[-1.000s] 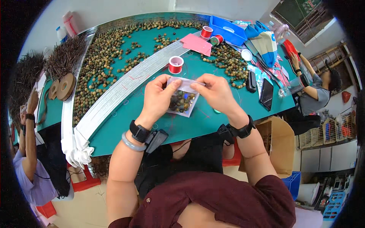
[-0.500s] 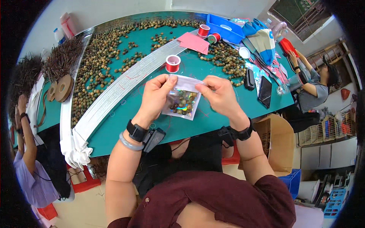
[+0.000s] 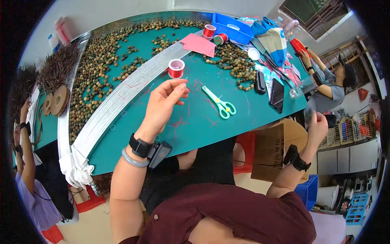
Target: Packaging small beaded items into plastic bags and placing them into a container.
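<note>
Left hand above the table, right hand out beyond its edge

The left hand (image 3: 163, 102) hangs over the green table (image 3: 195, 134), loosely open, thumb and fingers bent. From it, a red thread spool (image 3: 176, 72) stands near at one o'clock, and mint-green scissors (image 3: 217, 100) lie at three o'clock. The right hand (image 3: 318, 126) is beyond the table, a cardboard box (image 3: 266, 153) at its eight o'clock. A blurred, see-through thing (image 3: 310, 109) shows by its fingertips; I cannot tell whether they clamp it.
</note>
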